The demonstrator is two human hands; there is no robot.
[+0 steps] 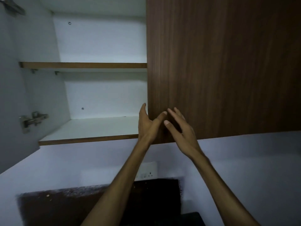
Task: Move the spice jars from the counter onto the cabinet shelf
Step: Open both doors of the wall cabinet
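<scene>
The wall cabinet stands open on its left half, showing a white lower shelf [91,128] and an upper shelf [84,65], both bare. No spice jar is in view. My left hand [147,124] is raised at the left edge of the shut brown door [219,66], fingers straight, holding nothing. My right hand [180,126] is lifted beside it in front of the door's lower corner, fingers spread and empty. The two hands nearly touch at the thumbs.
The open left door [14,95] swings out at the left, with a metal hinge [31,120] on its inside. Below the cabinet is a pale wall with a white socket plate [149,172] and a dark backsplash panel [81,206].
</scene>
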